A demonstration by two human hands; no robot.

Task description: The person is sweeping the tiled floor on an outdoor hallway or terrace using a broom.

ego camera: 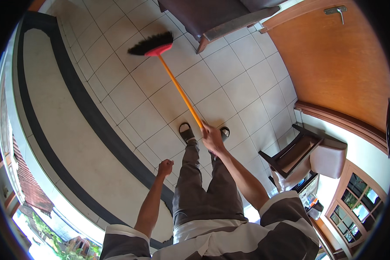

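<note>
My right hand (pixel 212 139) is closed around the upper end of a broom's orange handle (pixel 181 91). The handle slants away over the tiled floor (pixel 214 78) to a red broom head (pixel 158 49) with dark bristles (pixel 152 41), a little blurred, beside the leather sofa. My left hand (pixel 165 167) hangs to the left of my legs, its fingers curled in, and no object shows in it. Below the hands, my feet in dark sandals (pixel 186 131) stand on the tiles, one on each side of the handle's line.
A brown leather sofa (pixel 211 16) with wooden legs stands ahead. On the right are a wooden door (pixel 331 65) and a dark wooden armchair (pixel 292 152) with a pale seat. A low wall (pixel 81 126) with dark edging curves along the left.
</note>
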